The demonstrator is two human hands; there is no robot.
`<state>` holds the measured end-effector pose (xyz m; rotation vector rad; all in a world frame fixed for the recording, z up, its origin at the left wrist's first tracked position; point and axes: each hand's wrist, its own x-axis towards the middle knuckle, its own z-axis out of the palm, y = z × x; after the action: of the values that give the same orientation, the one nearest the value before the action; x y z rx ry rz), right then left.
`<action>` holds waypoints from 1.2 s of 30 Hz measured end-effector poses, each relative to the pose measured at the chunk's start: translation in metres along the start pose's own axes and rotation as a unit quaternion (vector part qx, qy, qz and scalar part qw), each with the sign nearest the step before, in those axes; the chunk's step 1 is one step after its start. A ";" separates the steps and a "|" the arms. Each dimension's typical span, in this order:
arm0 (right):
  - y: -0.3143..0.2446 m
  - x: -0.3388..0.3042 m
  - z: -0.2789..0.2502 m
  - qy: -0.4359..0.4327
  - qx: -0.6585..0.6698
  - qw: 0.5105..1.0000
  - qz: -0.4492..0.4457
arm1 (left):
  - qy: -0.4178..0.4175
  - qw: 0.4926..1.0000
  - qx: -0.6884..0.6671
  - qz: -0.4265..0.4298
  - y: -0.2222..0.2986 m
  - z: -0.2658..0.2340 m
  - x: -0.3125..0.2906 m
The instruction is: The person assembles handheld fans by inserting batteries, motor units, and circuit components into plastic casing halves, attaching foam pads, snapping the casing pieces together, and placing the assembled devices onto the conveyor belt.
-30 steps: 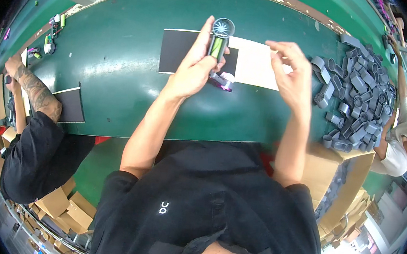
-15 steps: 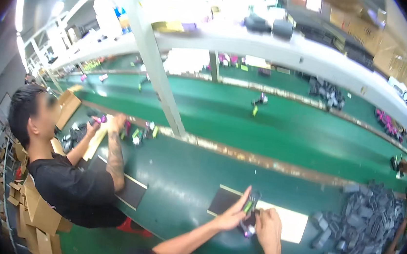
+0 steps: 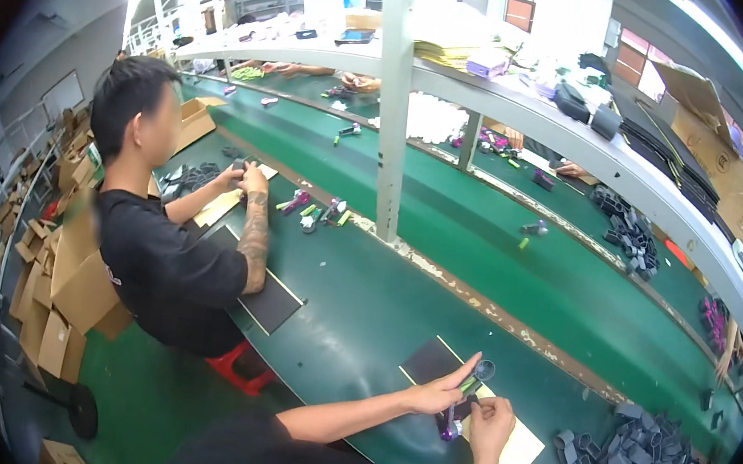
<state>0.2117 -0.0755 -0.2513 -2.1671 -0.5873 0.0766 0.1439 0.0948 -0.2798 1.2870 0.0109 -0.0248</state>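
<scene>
My left hand (image 3: 438,396) grips a small handheld device (image 3: 469,385) with a dark round cup-like end, a green strip along its body and a purple lower end. The cup end points up and away from me, above the green worktable (image 3: 354,320). Close against the device's right side is my right hand (image 3: 491,424), its fingertips pinched together. Whatever is between those fingertips is hidden. Under the hands lie a dark mat (image 3: 427,361) and a pale yellow sheet (image 3: 522,448).
Many loose grey plastic parts (image 3: 627,462) are heaped at the right. A co-worker (image 3: 169,239) in black handles a dark part at the left. Beyond a worn ledge runs a green conveyor (image 3: 461,232), with a white post (image 3: 390,100) and overhead shelf (image 3: 528,91). Cardboard boxes (image 3: 85,285) stand far left.
The view has swung left, so the scene sits differently in the picture. My hands remain together at the device. The co-worker's hands held a purple piece before and hold a dark part now.
</scene>
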 end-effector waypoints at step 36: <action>-0.079 -0.010 -0.126 -0.074 0.217 0.970 -0.077 | 0.023 0.989 0.059 0.133 0.061 0.057 -0.015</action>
<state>0.2049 -0.1326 -0.1136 -1.6965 -0.7458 0.2603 0.1299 0.0571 -0.2054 1.3985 -0.1237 0.2366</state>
